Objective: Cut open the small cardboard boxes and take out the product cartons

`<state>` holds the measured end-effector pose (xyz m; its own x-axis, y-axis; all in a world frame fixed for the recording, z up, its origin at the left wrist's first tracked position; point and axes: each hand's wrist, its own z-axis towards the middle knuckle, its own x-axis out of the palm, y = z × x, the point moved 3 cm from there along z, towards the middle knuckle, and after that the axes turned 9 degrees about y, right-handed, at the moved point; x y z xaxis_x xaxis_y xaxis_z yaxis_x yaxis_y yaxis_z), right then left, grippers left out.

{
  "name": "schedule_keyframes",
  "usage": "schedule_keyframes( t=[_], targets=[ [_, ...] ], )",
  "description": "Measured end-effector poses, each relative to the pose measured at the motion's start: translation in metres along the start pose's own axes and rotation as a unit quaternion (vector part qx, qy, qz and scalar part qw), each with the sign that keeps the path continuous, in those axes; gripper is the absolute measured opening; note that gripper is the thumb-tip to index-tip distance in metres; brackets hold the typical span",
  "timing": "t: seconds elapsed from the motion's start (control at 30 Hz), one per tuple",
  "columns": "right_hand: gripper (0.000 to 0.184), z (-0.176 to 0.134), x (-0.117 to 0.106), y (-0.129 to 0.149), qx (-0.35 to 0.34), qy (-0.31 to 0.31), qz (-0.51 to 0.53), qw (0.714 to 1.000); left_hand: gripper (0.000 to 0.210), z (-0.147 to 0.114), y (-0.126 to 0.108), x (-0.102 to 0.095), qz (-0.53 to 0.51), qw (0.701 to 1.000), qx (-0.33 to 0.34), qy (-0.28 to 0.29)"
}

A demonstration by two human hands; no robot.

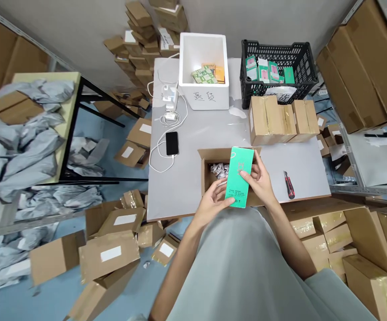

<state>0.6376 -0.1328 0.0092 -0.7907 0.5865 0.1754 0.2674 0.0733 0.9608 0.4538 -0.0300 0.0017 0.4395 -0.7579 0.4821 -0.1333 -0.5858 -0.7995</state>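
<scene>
A green printed box [240, 178] is held between my two hands, tilted above the near edge of the table. My left hand [213, 200] grips its lower left side, thumb near the bottom edge. On the upper right side, my right hand [260, 178] is closed round it with the thumb across the front. Behind and below it stands an open cardboard carton [207, 154] with crumpled paper [219, 170] inside; the green box and my hands hide much of the carton's right side.
On the grey table [176, 191] are a phone [172, 143] on a cable, a box cutter [289, 185], a white foam box [203, 96], a black crate [276, 47] of green boxes and closed cartons [273, 120]. Cartons [109, 254] litter the floor at left; a large carton [363, 223] stands right.
</scene>
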Motion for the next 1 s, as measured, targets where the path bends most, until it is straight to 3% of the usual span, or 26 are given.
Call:
schedule_keyframes(
  t=[0.13,0.3,0.43,0.57,0.73,0.87,1.0],
  targets=[
    [0.116,-0.004,0.002,0.0,-0.004,0.019,0.003,1.0,0.081,-0.005,0.003,-0.003,-0.015,1.0,0.004,-0.016],
    [0.093,-0.012,0.004,0.016,-0.012,0.089,0.009,0.996,0.086,-0.017,0.015,-0.013,-0.137,0.99,-0.01,0.029],
    [0.098,-0.015,0.013,0.027,-0.029,0.131,0.032,0.99,0.09,-0.021,0.014,-0.014,-0.172,0.983,-0.016,0.064],
    [0.105,-0.013,0.018,0.035,-0.043,0.103,0.022,0.994,0.082,-0.024,-0.007,-0.008,-0.105,0.993,0.015,0.049],
    [0.108,-0.015,0.026,0.036,-0.045,0.045,-0.008,0.998,0.096,-0.03,-0.032,-0.008,0.007,0.998,0.067,-0.004],
    [0.108,-0.019,0.035,0.035,-0.049,0.033,-0.032,0.998,0.086,-0.041,-0.037,-0.013,0.049,0.996,0.073,-0.015],
    [0.111,-0.021,0.042,0.049,-0.109,0.015,-0.058,0.992,0.083,-0.055,-0.035,-0.02,0.048,0.997,0.066,0.008]
  ],
)
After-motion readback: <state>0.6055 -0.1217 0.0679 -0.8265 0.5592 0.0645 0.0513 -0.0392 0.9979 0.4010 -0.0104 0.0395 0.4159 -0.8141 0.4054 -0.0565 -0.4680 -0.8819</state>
